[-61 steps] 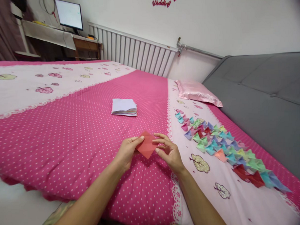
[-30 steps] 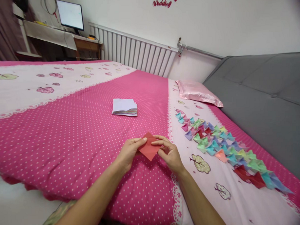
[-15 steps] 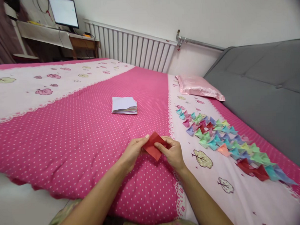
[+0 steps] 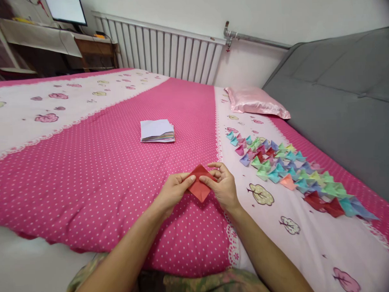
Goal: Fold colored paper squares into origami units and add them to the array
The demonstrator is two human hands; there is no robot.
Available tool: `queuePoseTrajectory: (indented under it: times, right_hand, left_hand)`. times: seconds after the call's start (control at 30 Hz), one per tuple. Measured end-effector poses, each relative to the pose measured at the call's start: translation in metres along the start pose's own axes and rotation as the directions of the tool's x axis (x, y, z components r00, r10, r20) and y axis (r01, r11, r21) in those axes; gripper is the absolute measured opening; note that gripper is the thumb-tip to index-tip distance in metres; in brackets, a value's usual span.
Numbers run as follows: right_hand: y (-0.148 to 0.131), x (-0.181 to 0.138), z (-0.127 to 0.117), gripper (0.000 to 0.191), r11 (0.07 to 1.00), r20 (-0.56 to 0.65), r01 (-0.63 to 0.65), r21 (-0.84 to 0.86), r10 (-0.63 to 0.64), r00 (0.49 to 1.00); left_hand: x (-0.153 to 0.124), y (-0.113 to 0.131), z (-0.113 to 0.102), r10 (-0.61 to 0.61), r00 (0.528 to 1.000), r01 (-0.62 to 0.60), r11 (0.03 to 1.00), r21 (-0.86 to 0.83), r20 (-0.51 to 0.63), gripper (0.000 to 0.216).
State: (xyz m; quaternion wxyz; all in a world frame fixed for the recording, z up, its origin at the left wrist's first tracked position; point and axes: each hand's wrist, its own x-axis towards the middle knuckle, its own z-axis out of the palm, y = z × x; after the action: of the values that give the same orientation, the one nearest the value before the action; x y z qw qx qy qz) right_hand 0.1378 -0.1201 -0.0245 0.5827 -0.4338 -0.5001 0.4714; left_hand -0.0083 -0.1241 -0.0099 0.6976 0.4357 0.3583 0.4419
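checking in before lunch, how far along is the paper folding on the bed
Done: a long band of folded coloured pieces lies on the pale strip of the bedspread, right of the hands. In hand: the left hand and right hand pinch a partly folded red paper between them. Left: a stack of flat sheets further up the bed, apparently unfolded; their number cannot be told.

Bed (image 4: 86,167) with pink polka-dot cover carries a small stack of paper sheets (image 4: 157,131) mid-cover, a pink satin pillow (image 4: 255,102) far right, and a long spread of coloured folded paper pieces (image 4: 287,170) along the pale right strip.
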Motion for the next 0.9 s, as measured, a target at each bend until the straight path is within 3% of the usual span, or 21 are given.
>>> queuePoseTrajectory:
  times: [0.37,0.57,0.73,0.9]
  right_hand:
    - [-0.0007,0.0023,-0.0034,0.034,0.999,-0.01,-0.029,0.041,0.03,1.0]
    - [0.0003,0.0014,-0.0047,0.015,0.994,0.001,0.087,-0.064,-0.087,0.996]
    - [-0.0029,0.0013,-0.0059,0.011,0.958,0.114,0.217,-0.19,-0.198,0.974]
    - [-0.0095,0.002,-0.0064,0.022,0.902,0.266,0.309,-0.301,-0.232,0.936]
  left_hand:
    - [0.0001,0.0032,-0.0013,0.01,0.999,-0.009,1.0,0.023,-0.042,0.026]
    - [0.001,0.0002,-0.0041,0.008,0.998,-0.006,0.999,0.035,-0.06,0.027]
    - [0.0007,0.0001,-0.0053,0.02,0.997,-0.017,0.999,0.041,-0.071,0.028]
    - [-0.0006,0.0014,-0.0042,0.015,1.0,-0.015,0.999,0.042,-0.005,0.025]
